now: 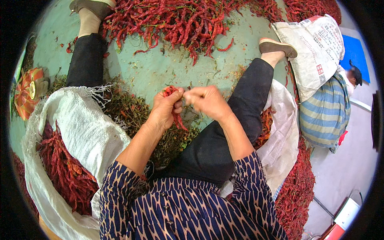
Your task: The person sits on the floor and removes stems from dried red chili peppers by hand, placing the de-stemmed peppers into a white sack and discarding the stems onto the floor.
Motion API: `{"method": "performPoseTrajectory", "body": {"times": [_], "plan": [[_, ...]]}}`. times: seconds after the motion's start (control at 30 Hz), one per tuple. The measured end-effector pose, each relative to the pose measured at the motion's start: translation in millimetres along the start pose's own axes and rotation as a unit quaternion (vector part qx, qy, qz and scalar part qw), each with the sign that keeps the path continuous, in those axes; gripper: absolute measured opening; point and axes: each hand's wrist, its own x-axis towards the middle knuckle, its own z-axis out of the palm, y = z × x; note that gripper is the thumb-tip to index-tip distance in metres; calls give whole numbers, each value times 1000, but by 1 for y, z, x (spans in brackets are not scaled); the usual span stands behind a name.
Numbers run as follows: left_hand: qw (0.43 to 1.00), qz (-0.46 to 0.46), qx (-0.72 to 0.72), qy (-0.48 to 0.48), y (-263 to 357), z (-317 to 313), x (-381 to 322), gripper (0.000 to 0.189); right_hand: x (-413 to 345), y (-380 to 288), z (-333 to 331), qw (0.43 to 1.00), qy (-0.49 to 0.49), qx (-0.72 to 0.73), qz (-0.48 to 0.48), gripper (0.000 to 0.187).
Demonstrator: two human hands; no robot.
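Between my spread legs, my left hand [165,105] is closed around a few wrinkled dried red chili peppers [179,121], whose tips hang below the fist. My right hand [210,101] is just to its right, thumb and fingers bent together close to the left fingertips. Motion blurs those fingers, and whether anything is pinched in them cannot be made out. Beneath both hands lies a pile of greenish-brown chili stems [132,109]. A large heap of dried red chilies [177,21] spreads over the green floor [135,70] beyond my hands.
At left, a white woven sack [81,120] holds red chilies [66,168]. Another pale sack [283,132] lies beside my right leg, near more chilies [295,189]. A printed white sack [315,51] and a striped sack [325,111] stand at right, with a person [349,79] behind.
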Motion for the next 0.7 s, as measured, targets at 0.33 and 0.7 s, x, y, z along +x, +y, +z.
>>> {"method": "performPoseTrajectory", "body": {"times": [0.33,0.7], "plan": [[998,-1,65,16,2,-17,-13,19,85,17,7,920,307,-242,24,18],[998,28,55,6,-10,4,-5,21,-38,12,20,977,76,193,49,15]]}}
